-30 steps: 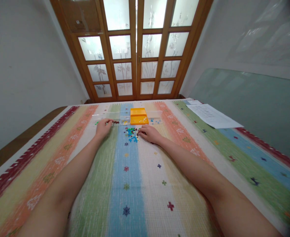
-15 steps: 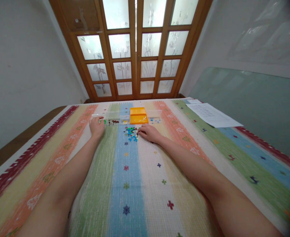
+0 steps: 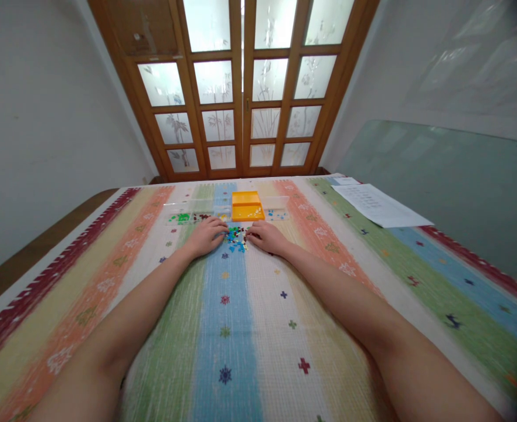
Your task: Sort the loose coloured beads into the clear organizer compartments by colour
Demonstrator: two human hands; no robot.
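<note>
A loose heap of tiny blue, green, dark and pale plastic pieces [image 3: 235, 239] lies on the striped cloth between my hands. My left hand [image 3: 206, 236] reaches the heap's left edge, its thumb and fingers slightly apart; no held piece shows. On the right edge rests my right hand [image 3: 266, 236], fingertips bent together beside a dark piece; what they pinch is too small to make out. Behind the heap stand a clear divided box [image 3: 191, 207], with green pieces [image 3: 181, 218], dark brown pieces [image 3: 202, 217] and yellow pieces [image 3: 222, 217], and an open orange-yellow box [image 3: 246, 198] holding pale pieces.
Another clear box [image 3: 280, 204] with blue pieces stands right of the orange-yellow one. Printed paper sheets [image 3: 375, 204] lie at the table's right side. The striped tablecloth [image 3: 236, 328] covers the table. Wooden glazed doors [image 3: 243, 117] are beyond the far edge.
My left hand has moved right and nearer, from the green pieces' compartment to the heap, so the green pieces now show. My right hand stays in place at the heap.
</note>
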